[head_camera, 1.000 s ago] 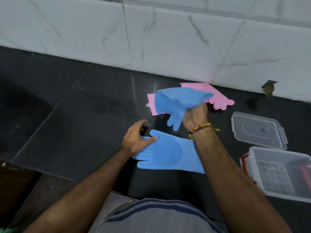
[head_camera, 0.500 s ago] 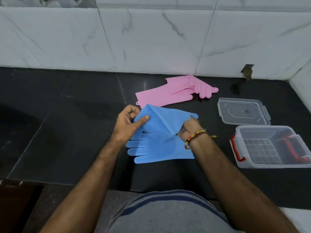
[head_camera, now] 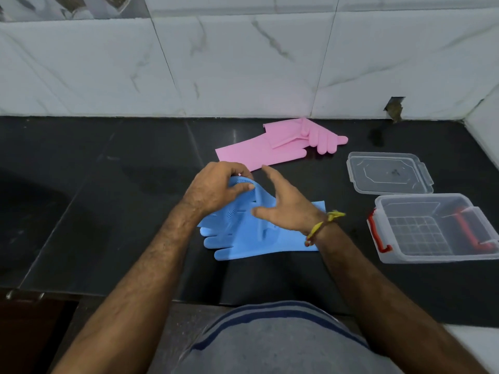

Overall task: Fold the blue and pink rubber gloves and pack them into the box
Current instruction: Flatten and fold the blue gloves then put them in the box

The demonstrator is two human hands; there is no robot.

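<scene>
Two blue rubber gloves (head_camera: pixel 243 238) lie stacked on the black counter in front of me, fingers pointing left. My left hand (head_camera: pixel 216 187) pinches the raised upper edge of the top blue glove. My right hand (head_camera: pixel 283 209) rests flat on the blue gloves with its fingers spread, holding nothing. Two pink gloves (head_camera: pixel 272 149) lie overlapped farther back, near the wall. A clear plastic box (head_camera: pixel 399 255) with red handles stands open and empty at the right.
The box's clear lid (head_camera: pixel 388 172) lies flat just behind the box. A white marble-tiled wall (head_camera: pixel 243 71) runs along the back and turns at the right corner. The black counter (head_camera: pixel 94 198) ends at its front edge near my body.
The second blue glove came down from mid-air onto the one lying flat. My right hand let go of it and now lies open on top; my left hand grips its upper edge.
</scene>
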